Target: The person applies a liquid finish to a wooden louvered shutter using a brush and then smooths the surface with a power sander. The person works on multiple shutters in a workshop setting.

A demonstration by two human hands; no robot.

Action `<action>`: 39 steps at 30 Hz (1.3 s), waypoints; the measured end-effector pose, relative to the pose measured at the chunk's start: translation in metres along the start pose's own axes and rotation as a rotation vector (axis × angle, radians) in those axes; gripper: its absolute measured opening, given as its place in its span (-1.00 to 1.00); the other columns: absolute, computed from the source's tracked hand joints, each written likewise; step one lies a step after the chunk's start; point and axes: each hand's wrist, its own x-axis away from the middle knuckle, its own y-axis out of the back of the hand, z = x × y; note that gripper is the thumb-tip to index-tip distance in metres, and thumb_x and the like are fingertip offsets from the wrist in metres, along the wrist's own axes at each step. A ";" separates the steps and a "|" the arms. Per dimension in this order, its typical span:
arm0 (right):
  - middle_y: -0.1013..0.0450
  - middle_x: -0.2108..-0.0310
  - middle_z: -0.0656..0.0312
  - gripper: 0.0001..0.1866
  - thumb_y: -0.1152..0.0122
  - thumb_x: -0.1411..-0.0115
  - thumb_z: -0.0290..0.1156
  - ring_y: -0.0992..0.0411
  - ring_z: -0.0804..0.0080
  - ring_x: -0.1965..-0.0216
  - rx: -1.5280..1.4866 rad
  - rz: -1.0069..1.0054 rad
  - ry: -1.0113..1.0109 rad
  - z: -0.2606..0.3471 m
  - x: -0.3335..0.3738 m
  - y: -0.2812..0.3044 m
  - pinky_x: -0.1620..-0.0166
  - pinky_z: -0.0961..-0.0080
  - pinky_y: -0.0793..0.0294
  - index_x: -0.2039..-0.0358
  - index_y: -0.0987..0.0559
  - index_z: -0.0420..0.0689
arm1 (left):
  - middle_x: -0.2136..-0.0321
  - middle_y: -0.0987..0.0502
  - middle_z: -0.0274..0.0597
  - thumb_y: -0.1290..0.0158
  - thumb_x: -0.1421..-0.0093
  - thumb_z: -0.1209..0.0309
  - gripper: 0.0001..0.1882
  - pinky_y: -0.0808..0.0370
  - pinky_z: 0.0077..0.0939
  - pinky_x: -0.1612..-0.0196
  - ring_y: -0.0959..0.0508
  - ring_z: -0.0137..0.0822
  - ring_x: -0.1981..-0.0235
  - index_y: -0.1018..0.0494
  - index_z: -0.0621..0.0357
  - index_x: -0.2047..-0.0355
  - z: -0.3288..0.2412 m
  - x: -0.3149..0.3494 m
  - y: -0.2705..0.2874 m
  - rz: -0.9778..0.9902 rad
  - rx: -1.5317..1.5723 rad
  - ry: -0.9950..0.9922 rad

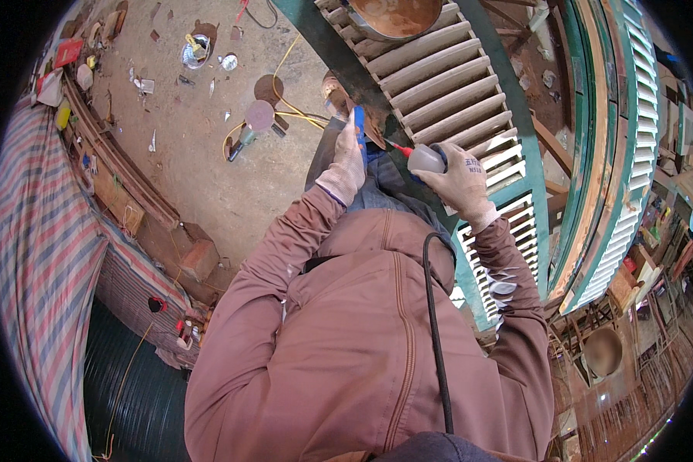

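Bottle (425,160) in right hand (462,182), red tip (404,150) leftward

The slatted panel (454,96) is lying ahead and to the right, with the container (371,32) resting on its far portion and the bottle (426,160) sitting in the right hand (460,179) near its left edge. A second slatted panel (643,108) is standing farther right. On the floor (192,165) to the left, the power tool (259,115) is lying nearer than the basin (185,55), and the fabric sheet (46,254) is hanging at far left.
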 end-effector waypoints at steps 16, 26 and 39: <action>-0.61 0.16 -0.05 -0.33 -0.44 -0.02 0.08 -0.62 0.02 0.10 0.005 -0.037 0.053 0.012 -0.024 -0.002 0.04 0.18 -0.58 0.01 -0.64 -0.19 | 0.21 -0.65 -0.18 0.01 -0.40 -0.07 -0.54 -0.71 -0.18 0.19 -0.70 -0.21 0.27 -0.52 0.04 0.02 0.003 -0.006 0.007 -0.014 0.023 0.034; -0.61 0.15 -0.03 -0.34 -0.44 -0.02 0.07 -0.61 0.02 0.09 0.024 -0.038 0.039 0.016 -0.029 0.001 0.02 0.19 -0.57 0.02 -0.64 -0.20 | 0.15 -0.63 -0.15 0.09 -0.44 -0.10 -0.50 -0.69 -0.24 0.10 -0.68 -0.18 0.20 -0.49 0.04 -0.03 0.004 -0.008 0.005 -0.006 -0.019 0.016; -0.60 0.14 -0.03 -0.37 -0.45 -0.02 0.02 -0.59 0.01 0.07 -0.004 -0.052 0.052 0.017 -0.031 0.003 0.00 0.16 -0.55 0.03 -0.63 -0.20 | 0.10 -0.62 -0.17 0.12 -0.45 -0.09 -0.48 -0.66 -0.23 0.04 -0.68 -0.23 0.19 -0.46 0.05 -0.10 0.000 -0.002 0.003 0.065 -0.019 0.010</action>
